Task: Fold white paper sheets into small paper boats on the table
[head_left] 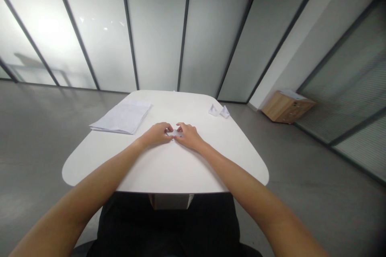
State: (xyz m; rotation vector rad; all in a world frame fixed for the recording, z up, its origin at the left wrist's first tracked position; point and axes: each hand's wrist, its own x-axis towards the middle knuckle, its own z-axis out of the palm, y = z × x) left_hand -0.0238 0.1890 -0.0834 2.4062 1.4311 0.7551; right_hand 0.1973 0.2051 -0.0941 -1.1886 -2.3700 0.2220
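Near the middle of the white table, a small piece of folded white paper (pixel 175 133) lies between my two hands. My left hand (pixel 159 133) grips its left side, fingers curled, with the thumb at the near edge. On the right side my right hand (pixel 188 135) has its thumb and fingers bent around the paper in the same way. Both thumbs come close together at the near edge. The fingers cover much of the paper, so its exact shape is hard to make out.
A stack of white paper sheets (pixel 123 116) lies on the left of the table (pixel 169 172). Two small folded paper shapes (pixel 213 110) stand near the right edge. A wooden cabinet (pixel 286 106) is on the floor to the right, and frosted glass panels (pixel 157 28) stand behind.
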